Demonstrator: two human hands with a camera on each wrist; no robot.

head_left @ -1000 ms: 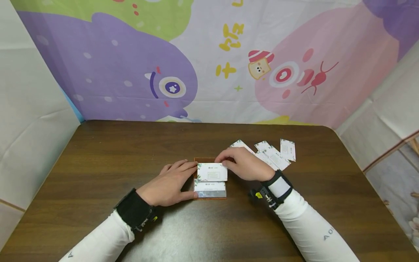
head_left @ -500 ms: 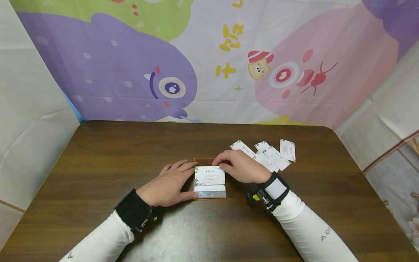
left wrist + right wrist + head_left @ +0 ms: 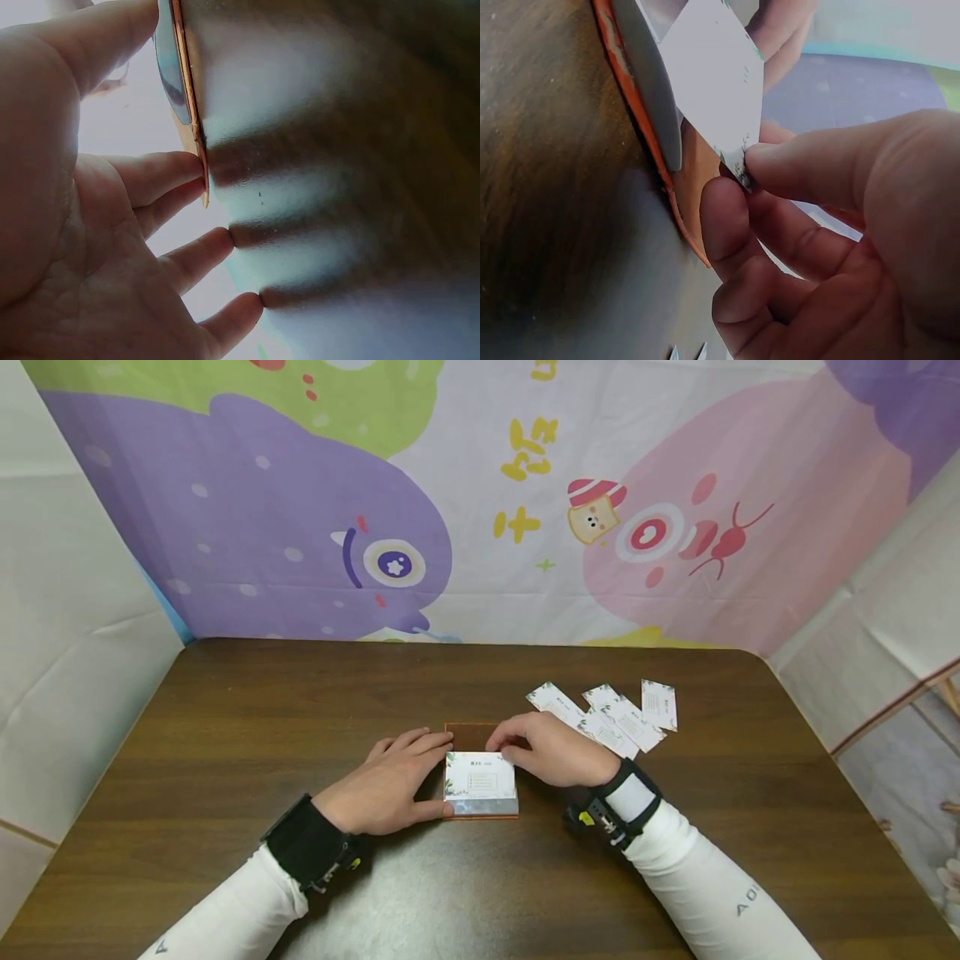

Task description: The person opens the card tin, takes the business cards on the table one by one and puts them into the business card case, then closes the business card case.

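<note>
A brown leather card holder (image 3: 468, 737) lies flat on the table with a greyish pocket (image 3: 483, 808) along its near side. Over that pocket is a white business card (image 3: 480, 775) printed with green leaves, its near edge at the pocket. My right hand (image 3: 561, 750) pinches the card's far right corner between thumb and fingers; the right wrist view shows the card tilted above the holder. My left hand (image 3: 386, 787) rests along the holder's left edge, thumb at the near corner and fingertips at the far one, fingers relaxed.
Several loose white business cards (image 3: 626, 718) lie spread at the back right of the wooden table (image 3: 300, 693), some overlapping. A cartoon-printed cloth (image 3: 495, 593) hangs behind the table's far edge.
My right hand has brought the card left and towards me, so it now covers most of the card area above the pocket. My left hand has stayed on the holder's edge.
</note>
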